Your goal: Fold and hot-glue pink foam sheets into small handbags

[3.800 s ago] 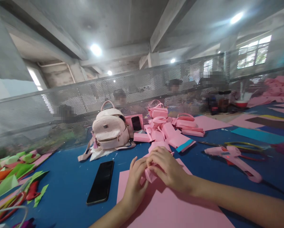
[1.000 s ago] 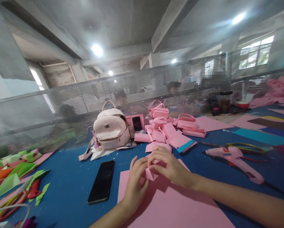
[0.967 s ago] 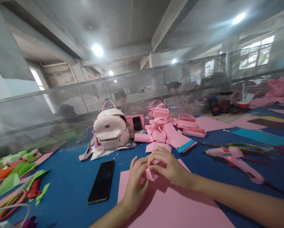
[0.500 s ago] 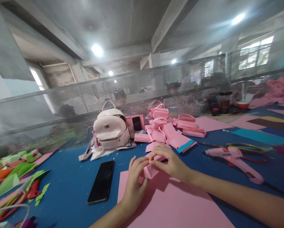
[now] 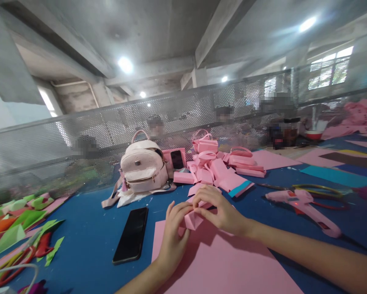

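A small folded pink paper piece (image 5: pixel 193 221) is held between both hands over a large pink sheet (image 5: pixel 232 265). My left hand (image 5: pixel 176 228) grips its left side, fingers on top and thumb below. On the upper right, my right hand (image 5: pixel 215 206) pinches its edge between thumb and fingers. Part of the piece is hidden behind the fingers. Just beyond my hands lies a heap of folded pink paper pieces (image 5: pixel 209 165), one with a blue strip at its end.
A black phone (image 5: pixel 130 234) lies left of the sheet, a white backpack (image 5: pixel 143 167) behind it. To the right are a pink glue gun (image 5: pixel 304 208) and scissors (image 5: pixel 321 191). Red-handled scissors (image 5: pixel 44 245) and green scraps (image 5: pixel 14 228) lie left. A perforated metal screen (image 5: pixel 177 110) runs behind.
Almost nothing differs. Both hands keep the same grip on the folded pink paper piece, with only a tiny shift of the fingers.
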The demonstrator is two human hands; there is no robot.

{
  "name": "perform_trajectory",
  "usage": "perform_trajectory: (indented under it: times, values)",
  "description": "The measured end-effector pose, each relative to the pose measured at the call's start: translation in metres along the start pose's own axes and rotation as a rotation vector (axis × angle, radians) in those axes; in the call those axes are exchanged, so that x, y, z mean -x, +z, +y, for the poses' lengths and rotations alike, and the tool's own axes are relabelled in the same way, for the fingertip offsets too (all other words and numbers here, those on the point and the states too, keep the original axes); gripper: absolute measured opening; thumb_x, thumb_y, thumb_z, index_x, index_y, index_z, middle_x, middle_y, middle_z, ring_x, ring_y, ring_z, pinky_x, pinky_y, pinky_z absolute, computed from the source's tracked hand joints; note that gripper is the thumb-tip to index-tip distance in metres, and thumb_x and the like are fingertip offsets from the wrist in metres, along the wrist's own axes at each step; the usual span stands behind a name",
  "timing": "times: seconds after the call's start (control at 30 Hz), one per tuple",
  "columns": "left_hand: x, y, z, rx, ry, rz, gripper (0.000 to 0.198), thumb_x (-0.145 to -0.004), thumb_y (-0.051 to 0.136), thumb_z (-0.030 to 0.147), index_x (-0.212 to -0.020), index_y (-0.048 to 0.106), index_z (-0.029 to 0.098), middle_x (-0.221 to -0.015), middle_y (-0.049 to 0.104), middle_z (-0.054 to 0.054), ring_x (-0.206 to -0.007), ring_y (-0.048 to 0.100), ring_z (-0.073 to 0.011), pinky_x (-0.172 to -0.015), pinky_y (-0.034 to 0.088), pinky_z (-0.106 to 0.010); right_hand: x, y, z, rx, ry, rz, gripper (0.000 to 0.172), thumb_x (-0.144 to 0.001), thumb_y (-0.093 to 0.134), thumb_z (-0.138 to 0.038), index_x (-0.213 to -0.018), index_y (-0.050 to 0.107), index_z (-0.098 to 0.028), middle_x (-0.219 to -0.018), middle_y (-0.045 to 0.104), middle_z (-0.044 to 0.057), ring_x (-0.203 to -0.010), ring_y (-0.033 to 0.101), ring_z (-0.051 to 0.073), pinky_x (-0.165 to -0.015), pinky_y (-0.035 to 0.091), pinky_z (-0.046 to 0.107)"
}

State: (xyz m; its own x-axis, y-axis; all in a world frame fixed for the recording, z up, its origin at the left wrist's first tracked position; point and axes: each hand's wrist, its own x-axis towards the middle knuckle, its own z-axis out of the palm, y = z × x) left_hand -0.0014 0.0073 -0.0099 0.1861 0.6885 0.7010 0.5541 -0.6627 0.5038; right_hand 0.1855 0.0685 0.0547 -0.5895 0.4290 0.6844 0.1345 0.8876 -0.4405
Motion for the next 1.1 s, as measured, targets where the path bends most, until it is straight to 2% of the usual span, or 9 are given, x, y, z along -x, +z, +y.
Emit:
perform_trajectory:
  times: [0.2,0.37,0.53,0.8,1.1]
  values:
    - [-0.0006,-0.0007,0.0013,-0.017,0.004,0.003,0.042,-0.091,0.048,0.008,-0.126,0.053,0.031,-0.132,0.060,-0.005,-0.127,0.053,-0.0214,-0.118,0.016,-0.053,0.0028,0.0059,0.0014,-0.153,0.165,0.022,0.011,-0.090,0.058,-0.019,-0.079,0.057,-0.021,-0.088,0.062,0.000,-0.089,0.055,0.019,-0.090,0.040,0.037]
    - [-0.0008,-0.0009,0.0012,-0.019,-0.007,0.004,0.045,-0.092,0.048,0.009,-0.129,0.053,0.033,-0.133,0.060,-0.003,-0.127,0.053,-0.0217,-0.118,0.014,-0.053,0.0009,0.0065,0.0004,-0.231,0.271,0.073,0.011,-0.092,0.057,-0.024,-0.081,0.057,-0.021,-0.089,0.062,0.001,-0.088,0.057,0.020,-0.082,0.042,0.033]
    - [-0.0016,-0.0019,0.0034,-0.002,-0.044,0.013,0.050,-0.089,0.046,0.004,-0.128,0.052,0.034,-0.132,0.060,-0.001,-0.127,0.053,-0.0200,-0.119,0.015,-0.052,0.0001,0.0061,0.0019,-0.145,0.210,0.190,0.015,-0.094,0.060,-0.031,-0.082,0.060,-0.022,-0.089,0.064,0.001,-0.092,0.057,0.021,-0.089,0.040,0.036]
    - [-0.0004,0.0011,-0.0027,-0.001,-0.023,0.043,0.053,-0.088,0.050,0.004,-0.130,0.049,0.037,-0.131,0.060,0.000,-0.125,0.054,-0.0202,-0.119,0.016,-0.052,0.0010,0.0044,0.0042,0.010,0.008,0.123,0.011,-0.091,0.067,-0.031,-0.083,0.064,-0.024,-0.090,0.068,0.000,-0.092,0.057,0.021,-0.093,0.037,0.039]
    - [-0.0013,-0.0021,0.0022,-0.006,-0.018,-0.012,0.056,-0.087,0.047,0.001,-0.131,0.050,0.035,-0.134,0.058,0.000,-0.128,0.051,-0.0192,-0.120,0.012,-0.052,0.0002,0.0041,0.0042,0.008,0.087,0.101,0.013,-0.096,0.058,-0.018,-0.084,0.055,-0.022,-0.090,0.061,-0.001,-0.090,0.054,0.019,-0.086,0.038,0.035]
